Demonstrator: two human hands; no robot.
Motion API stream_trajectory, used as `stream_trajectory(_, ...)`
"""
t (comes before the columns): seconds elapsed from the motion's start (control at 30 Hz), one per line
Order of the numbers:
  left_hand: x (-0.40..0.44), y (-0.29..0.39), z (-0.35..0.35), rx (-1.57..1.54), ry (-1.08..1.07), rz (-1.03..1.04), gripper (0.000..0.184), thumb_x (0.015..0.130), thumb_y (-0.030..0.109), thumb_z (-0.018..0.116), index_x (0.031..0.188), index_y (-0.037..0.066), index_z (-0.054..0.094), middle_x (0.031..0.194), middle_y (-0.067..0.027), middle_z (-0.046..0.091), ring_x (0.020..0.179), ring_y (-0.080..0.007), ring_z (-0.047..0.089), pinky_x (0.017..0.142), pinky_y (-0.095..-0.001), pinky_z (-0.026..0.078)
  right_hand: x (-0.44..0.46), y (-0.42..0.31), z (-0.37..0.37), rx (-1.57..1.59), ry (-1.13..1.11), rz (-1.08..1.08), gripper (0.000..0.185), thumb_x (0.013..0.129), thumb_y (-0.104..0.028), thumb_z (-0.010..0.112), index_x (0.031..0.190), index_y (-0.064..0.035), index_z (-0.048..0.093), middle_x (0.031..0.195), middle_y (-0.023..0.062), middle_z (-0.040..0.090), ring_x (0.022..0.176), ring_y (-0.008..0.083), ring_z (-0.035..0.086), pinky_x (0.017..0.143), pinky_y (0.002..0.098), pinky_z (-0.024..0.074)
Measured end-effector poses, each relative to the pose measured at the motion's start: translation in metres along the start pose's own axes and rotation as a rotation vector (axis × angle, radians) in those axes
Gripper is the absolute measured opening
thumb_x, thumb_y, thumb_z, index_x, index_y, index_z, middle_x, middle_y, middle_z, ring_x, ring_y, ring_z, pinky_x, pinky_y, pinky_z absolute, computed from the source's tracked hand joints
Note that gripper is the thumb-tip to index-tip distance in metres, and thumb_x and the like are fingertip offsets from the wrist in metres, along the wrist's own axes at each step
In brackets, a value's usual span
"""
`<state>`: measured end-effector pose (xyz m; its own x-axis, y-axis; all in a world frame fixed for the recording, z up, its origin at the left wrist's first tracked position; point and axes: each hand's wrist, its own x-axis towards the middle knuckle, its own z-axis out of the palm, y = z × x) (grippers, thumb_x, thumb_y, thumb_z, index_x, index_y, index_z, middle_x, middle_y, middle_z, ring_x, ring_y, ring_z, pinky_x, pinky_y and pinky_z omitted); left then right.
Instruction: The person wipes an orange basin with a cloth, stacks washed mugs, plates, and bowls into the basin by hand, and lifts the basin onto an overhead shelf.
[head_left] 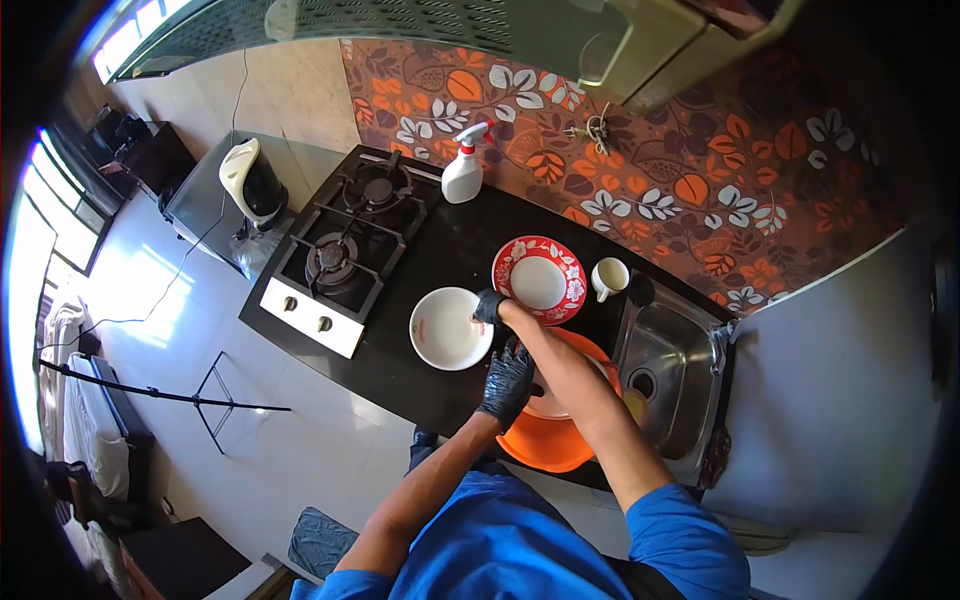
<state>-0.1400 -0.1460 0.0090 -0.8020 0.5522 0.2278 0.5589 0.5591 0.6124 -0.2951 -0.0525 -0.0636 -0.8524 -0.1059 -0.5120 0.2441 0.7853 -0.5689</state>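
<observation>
Your right grip, in a black glove, was closed on the right rim of the white bowl in the head view. That bowl sat over the middle of the black desk, just right of the gas stove, its inside facing up with small reddish marks; whether it rested on the surface you could not tell from above. Your left grip, gloved too, was nearer to you, just beside the bowl and over the left part of the orange basin; its fingers were partly hidden, so whether it grasped anything could not be told.

Farther off, beyond the basin, lay the red-rimmed plate, with the cup to its right. Your sink was on the right, and the spray bottle stood upright at the far edge, near the stove.
</observation>
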Motion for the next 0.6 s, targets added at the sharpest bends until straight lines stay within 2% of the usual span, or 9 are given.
stream_trajectory(0.1, 0.0011, -0.001, 0.0001, -0.059, 0.093, 0.016, 0.072, 0.055, 0.009, 0.076, 0.121, 0.0, 0.048, 0.119, -0.021, 0.051, 0.103, -0.0398, 0.05, 0.086, -0.0457, 0.043, 0.003, -0.0008, 0.0051, -0.047, -0.011, -0.007, 0.051, 0.074, -0.042, 0.064, 0.104, -0.0002, 0.063, 0.095, 0.0178, 0.066, 0.081, 0.0318, 0.064, 0.071, 0.0387, 0.0527)
stream_trajectory(0.37, 0.0054, -0.0011, -0.0023, -0.084, 0.101, 0.049, 0.073, 0.056, 0.008, 0.074, 0.122, -0.002, 0.045, 0.117, -0.0221, 0.052, 0.102, -0.041, 0.051, 0.087, -0.0452, 0.042, 0.0047, 0.0033, 0.0056, -0.108, -0.025, -0.027, 0.055, 0.074, -0.047, 0.063, 0.102, -0.0002, 0.065, 0.093, 0.0173, 0.067, 0.081, 0.0321, 0.064, 0.072, 0.0394, 0.0522)
stream_trajectory(0.47, 0.0047, 0.001, -0.0018, -0.081, 0.095, 0.036, 0.073, 0.056, 0.009, 0.074, 0.122, -0.002, 0.045, 0.117, -0.0227, 0.052, 0.103, -0.0408, 0.051, 0.087, -0.0451, 0.042, 0.0054, 0.0025, 0.0054, -0.136, -0.043, -0.042, 0.056, 0.073, -0.049, 0.063, 0.101, -0.0002, 0.065, 0.092, 0.0171, 0.067, 0.081, 0.0322, 0.064, 0.073, 0.0397, 0.052)
stream_trajectory(0.6, 0.0035, -0.0002, -0.0031, -0.028, -0.03, 0.002, 0.072, 0.056, 0.011, 0.076, 0.121, -0.001, 0.046, 0.125, -0.0214, 0.049, 0.111, -0.0396, 0.049, 0.089, -0.0466, 0.043, 0.0005, 0.0004, 0.0018, -0.162, -0.066, -0.068, 0.058, 0.073, -0.052, 0.062, 0.1, -0.0002, 0.066, 0.092, 0.0168, 0.067, 0.081, 0.0324, 0.064, 0.073, 0.0401, 0.0518)
